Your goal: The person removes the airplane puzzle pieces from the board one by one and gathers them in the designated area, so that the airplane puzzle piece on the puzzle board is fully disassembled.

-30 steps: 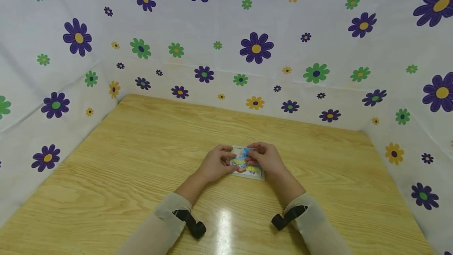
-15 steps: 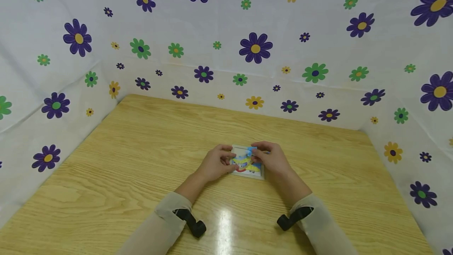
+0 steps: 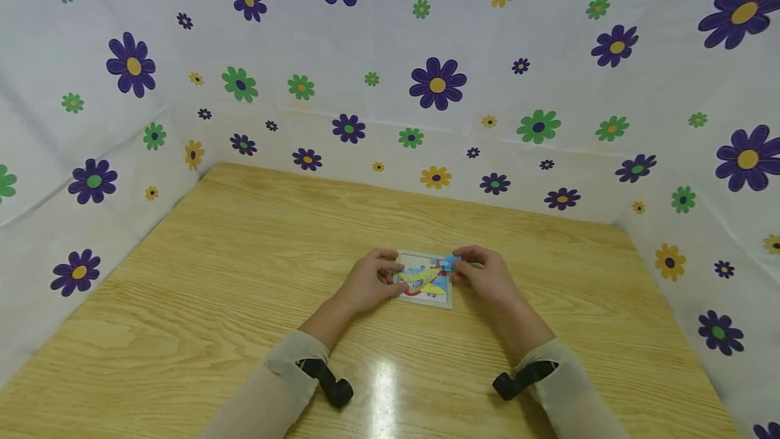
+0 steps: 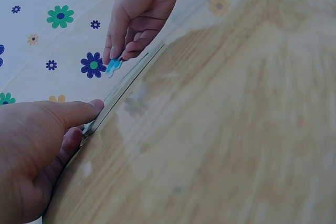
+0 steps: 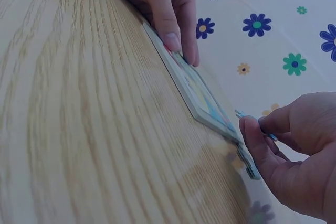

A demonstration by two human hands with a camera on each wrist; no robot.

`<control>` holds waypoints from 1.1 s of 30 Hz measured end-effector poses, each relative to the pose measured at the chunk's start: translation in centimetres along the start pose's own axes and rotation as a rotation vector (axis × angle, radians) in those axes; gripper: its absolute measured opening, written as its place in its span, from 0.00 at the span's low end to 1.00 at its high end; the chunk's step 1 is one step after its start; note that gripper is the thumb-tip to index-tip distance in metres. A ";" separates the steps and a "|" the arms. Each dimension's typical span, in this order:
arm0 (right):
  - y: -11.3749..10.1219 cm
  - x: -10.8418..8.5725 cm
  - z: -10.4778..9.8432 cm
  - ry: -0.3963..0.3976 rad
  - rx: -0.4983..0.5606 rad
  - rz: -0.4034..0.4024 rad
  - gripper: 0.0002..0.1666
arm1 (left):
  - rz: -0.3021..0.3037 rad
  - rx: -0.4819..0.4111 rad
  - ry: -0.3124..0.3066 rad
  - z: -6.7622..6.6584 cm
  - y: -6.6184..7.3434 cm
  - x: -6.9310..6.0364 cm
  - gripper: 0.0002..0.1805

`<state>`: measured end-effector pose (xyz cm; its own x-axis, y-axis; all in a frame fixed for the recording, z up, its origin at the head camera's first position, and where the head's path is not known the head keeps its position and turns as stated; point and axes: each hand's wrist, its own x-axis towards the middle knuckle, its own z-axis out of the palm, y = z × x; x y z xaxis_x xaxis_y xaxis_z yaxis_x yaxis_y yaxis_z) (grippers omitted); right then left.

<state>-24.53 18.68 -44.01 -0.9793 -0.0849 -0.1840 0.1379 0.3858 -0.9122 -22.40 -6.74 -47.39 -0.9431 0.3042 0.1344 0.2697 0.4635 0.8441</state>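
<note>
A: Where is the puzzle tray [image 3: 430,303]?

B: Flat on the wooden tabletop [image 3: 292,236], between the two hands. It shows a yellow plane [image 3: 435,288] with some red and blue, and a pale bare patch at the upper left as the head camera sees it.

A: What is the left hand [image 3: 367,283] doing?

B: Holding the tray by its left side. The thumb lies on top, near the lower corner, and the fingers are at the edge farther up.

A: And the right hand [image 3: 492,280]?

B: It pinches a small blue piece [image 4: 113,66] between thumb and fingers, at the tray's upper right corner. From the left wrist the piece looks raised; whether it touches the rim, I can't tell.

A: Anything else by that hand?

B: Something dark and thin [image 5: 247,161] lies just beyond the tray's end, seen from the right wrist. It's too blurred to name.

A: And around all this?

B: Pale sleeves [image 3: 289,364] on both arms, a black strap [image 3: 326,383] at each wrist, and white cloth [image 3: 365,39] with purple, green and yellow flowers around the tabletop.
</note>
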 end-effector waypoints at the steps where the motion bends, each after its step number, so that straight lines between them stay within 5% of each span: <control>1: 0.1 -0.1 -0.2 0.005 0.004 0.010 0.18 | -0.003 -0.003 0.000 0.0 0.0 0.0 0.21; 16: 2.1 -1.1 -4.4 0.096 -0.033 -0.002 0.20 | 0.005 -0.001 0.007 -0.1 0.2 -0.1 0.21; 24: 2.9 -1.3 -4.7 0.142 0.038 0.015 0.22 | -0.002 -0.011 0.007 0.0 0.4 -0.2 0.20; 33: 3.7 -0.9 -4.7 0.213 -0.015 -0.004 0.20 | 0.004 -0.006 0.000 0.0 -0.1 0.0 0.21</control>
<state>-23.87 24.46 -45.48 -0.9892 0.1090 -0.0976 0.1335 0.3999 -0.9068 -22.42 -6.86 -47.48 -0.9419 0.3064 0.1376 0.2725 0.4575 0.8464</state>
